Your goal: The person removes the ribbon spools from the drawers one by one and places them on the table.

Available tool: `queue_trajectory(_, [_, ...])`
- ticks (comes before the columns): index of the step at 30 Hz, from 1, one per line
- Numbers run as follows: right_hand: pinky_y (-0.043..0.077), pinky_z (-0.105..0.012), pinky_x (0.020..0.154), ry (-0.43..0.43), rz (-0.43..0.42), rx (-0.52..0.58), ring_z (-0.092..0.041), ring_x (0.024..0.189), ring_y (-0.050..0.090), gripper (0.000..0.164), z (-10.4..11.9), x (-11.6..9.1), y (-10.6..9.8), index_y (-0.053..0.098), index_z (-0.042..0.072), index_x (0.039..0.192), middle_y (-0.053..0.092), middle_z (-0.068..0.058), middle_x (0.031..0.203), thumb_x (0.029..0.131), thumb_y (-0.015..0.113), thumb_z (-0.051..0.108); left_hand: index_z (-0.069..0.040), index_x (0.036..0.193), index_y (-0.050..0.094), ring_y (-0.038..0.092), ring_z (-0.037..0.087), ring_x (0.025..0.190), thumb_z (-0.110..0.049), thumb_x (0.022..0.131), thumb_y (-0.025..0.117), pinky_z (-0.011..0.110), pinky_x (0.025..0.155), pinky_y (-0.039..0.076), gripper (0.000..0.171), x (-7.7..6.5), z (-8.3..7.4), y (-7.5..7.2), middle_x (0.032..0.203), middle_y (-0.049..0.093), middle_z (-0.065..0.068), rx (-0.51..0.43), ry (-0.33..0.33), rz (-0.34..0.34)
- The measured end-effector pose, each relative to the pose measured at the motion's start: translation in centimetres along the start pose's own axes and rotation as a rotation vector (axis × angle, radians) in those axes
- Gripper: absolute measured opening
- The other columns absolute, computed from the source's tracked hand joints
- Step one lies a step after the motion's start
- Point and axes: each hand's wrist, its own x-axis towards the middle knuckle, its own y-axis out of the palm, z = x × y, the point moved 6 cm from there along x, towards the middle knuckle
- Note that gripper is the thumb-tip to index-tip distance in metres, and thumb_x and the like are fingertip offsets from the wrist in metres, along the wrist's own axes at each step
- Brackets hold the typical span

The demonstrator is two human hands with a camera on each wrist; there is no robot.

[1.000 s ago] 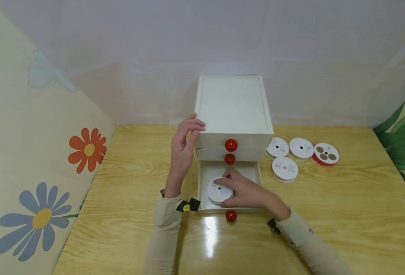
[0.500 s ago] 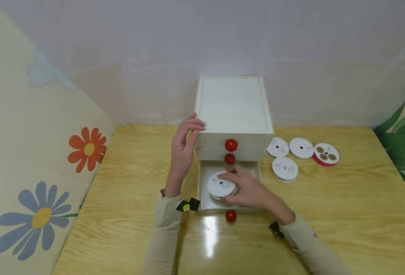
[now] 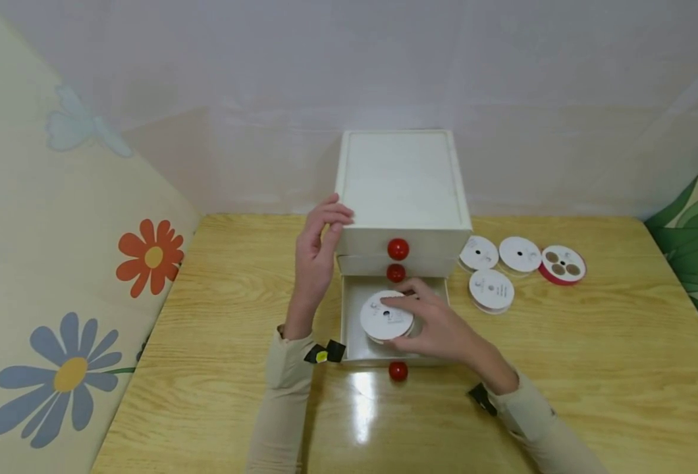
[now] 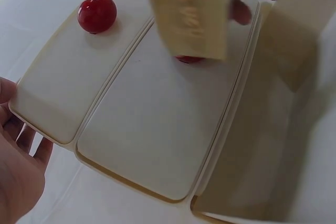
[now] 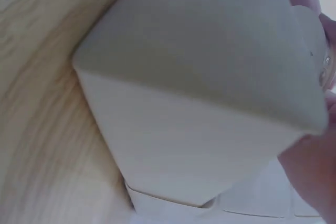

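Note:
My right hand [image 3: 438,326] pinches a white ribbon spool [image 3: 378,317] by its rim, over the pulled-out bottom drawer [image 3: 349,349] of a small cream cabinet. Its label side faces up. In the left wrist view, a blurred cream band with raised lettering [image 4: 189,17] shows close by the fingertips [image 4: 241,13] of that hand. My left hand [image 3: 316,257] rests on the upper left front corner of the cabinet [image 3: 402,178], fingers on the top. In the right wrist view the drawer's outer wall [image 5: 178,135] hides most of the work.
Several more spools lie right of the cabinet on the wooden table [image 3: 562,368], among them one with a red rim [image 3: 562,265]. Red knobs mark the top drawer [image 3: 398,249], the middle drawer [image 3: 396,273] and the open one [image 3: 398,371]. A pale wall stands behind.
My right hand has lifted the spool slightly and shifted it a little to the right over the drawer. The left hand has stayed in place.

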Motion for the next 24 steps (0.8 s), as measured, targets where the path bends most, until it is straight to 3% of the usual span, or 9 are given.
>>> queue_trajectory(9, [0.056, -0.049, 0.100, -0.111, -0.120, 0.022, -0.033, 0.123, 0.059, 0.066, 1.3, -0.9, -2.3, 0.069, 0.006, 0.134, 0.058, -0.014, 0.140, 0.072, 0.090, 0.013, 0.012, 0.103, 0.063, 0.046, 0.032, 0.141, -0.001, 0.105, 0.047, 0.046, 0.125, 0.028, 0.020, 0.1, 0.0, 0.1, 0.115, 0.063, 0.028, -0.006, 0.002, -0.004])
queue_trajectory(15, [0.056, -0.038, 0.099, -0.123, -0.171, 0.033, -0.033, 0.122, 0.061, 0.063, 1.3, -1.4, -3.6, 0.070, 0.006, 0.130, 0.060, -0.015, 0.139, 0.070, 0.091, 0.009, 0.011, 0.104, 0.063, 0.046, 0.033, 0.141, 0.003, 0.104, 0.047, 0.045, 0.125, 0.029, 0.018, 0.1, -0.1, 0.1, 0.115, 0.063, 0.028, -0.011, 0.003, -0.009])
queue_trajectory(24, [0.060, -0.039, 0.090, -0.101, -0.191, 0.002, -0.033, 0.116, 0.064, 0.061, 0.8, -1.9, -5.0, 0.073, 0.007, 0.127, 0.063, -0.016, 0.136, 0.069, 0.094, 0.010, 0.010, 0.104, 0.063, 0.045, 0.029, 0.141, 0.000, 0.105, 0.047, 0.044, 0.125, 0.029, 0.019, -0.1, -0.2, 0.0, 0.117, 0.063, 0.027, -0.001, -0.023, -0.011])
